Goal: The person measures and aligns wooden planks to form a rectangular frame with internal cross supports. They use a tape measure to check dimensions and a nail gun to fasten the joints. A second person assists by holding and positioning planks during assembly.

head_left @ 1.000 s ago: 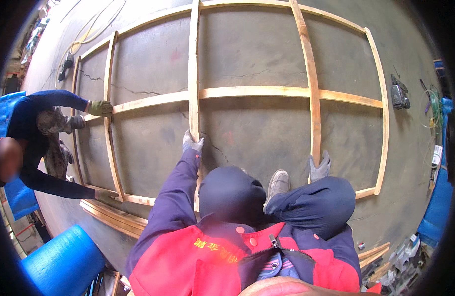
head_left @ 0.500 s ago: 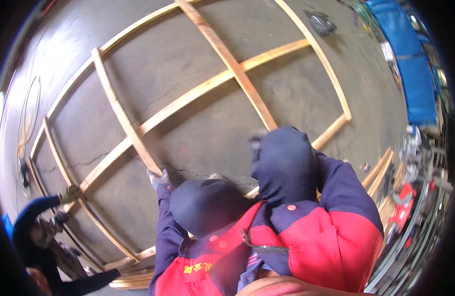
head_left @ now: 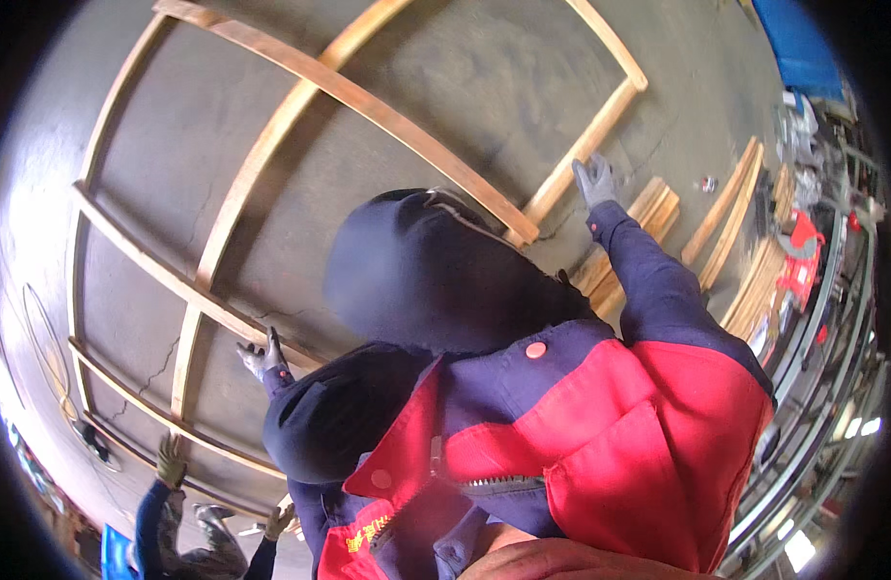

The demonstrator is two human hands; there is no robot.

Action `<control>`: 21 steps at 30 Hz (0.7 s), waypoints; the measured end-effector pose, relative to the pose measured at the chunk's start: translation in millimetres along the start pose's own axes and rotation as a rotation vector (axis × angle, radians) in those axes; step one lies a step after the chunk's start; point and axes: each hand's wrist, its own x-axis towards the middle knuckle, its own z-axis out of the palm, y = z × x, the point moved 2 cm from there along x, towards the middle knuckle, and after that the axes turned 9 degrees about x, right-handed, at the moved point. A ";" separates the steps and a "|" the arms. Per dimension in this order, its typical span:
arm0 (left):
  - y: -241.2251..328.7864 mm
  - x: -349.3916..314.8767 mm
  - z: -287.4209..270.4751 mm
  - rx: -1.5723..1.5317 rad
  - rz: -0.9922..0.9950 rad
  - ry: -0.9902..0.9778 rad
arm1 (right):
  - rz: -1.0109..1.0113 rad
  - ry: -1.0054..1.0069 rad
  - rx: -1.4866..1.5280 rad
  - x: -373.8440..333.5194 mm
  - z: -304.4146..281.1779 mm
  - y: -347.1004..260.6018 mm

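A large lattice frame of pale wooden battens lies on the grey floor, a long middle batten (head_left: pixel 237 208) running under its crosspieces. My left hand (head_left: pixel 263 358), in a grey glove, has its fingers spread beside one crosspiece (head_left: pixel 141 253); whether it touches the wood I cannot tell. Out to the right, my gloved right hand (head_left: pixel 596 182) is open with fingers apart, close to the frame's end batten (head_left: pixel 590 135). Between my hands, a darker crosspiece (head_left: pixel 397 116) ends near that batten. My dark knees hide part of the frame.
A co-worker's gloved hand (head_left: pixel 171 462) is by a crosspiece at lower left; their other hand (head_left: pixel 279 519) is at its near end. Loose timber (head_left: pixel 648 208) lies at right, near a red object (head_left: pixel 803 253) and long metal bars (head_left: pixel 813 387). A cable (head_left: pixel 44 338) lies at left.
My left hand has let go of the crosspiece end. My right hand, mostly hidden before, now reaches out to the right. My view has turned and shifted; the co-worker appears lower.
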 end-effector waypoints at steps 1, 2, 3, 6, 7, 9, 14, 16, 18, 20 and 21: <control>3.2 -3.9 -8.0 0.092 -0.043 0.038 | -0.051 -0.073 0.043 -2.0 0.0 -1.6; 7.6 -7.0 -16.1 0.131 -0.035 0.030 | -0.158 -0.141 0.086 -7.5 9.6 -9.6; 12.4 -9.9 -21.4 0.179 -0.035 0.010 | -0.181 -0.232 -0.030 -12.1 26.4 -20.6; 23.6 -14.0 -27.5 0.386 -0.040 0.000 | -0.188 -0.390 -0.227 -40.6 96.3 -62.6; 24.7 -15.6 -26.2 0.383 -0.056 0.018 | -0.167 -0.484 -0.100 -48.6 116.7 -76.6; 21.0 -21.4 -17.9 0.254 -0.086 0.056 | -0.324 -0.626 -0.081 -60.8 156.0 -101.4; -6.3 -53.7 18.9 0.206 0.016 0.178 | -0.326 -0.672 -0.250 -58.7 224.9 -111.8; -16.3 -65.1 31.0 0.192 -0.027 0.132 | -0.257 -0.688 -0.207 -56.6 234.3 -102.6; -21.5 -72.4 38.9 0.220 -0.076 0.062 | -0.273 -0.652 -0.166 -57.0 235.8 -93.3; -23.3 -75.6 42.7 0.222 -0.164 -0.006 | -0.293 -0.621 -0.084 -58.3 233.4 -85.8; -23.1 -75.7 43.1 0.223 -0.198 -0.040 | -0.284 -0.608 -0.043 -59.1 231.6 -82.7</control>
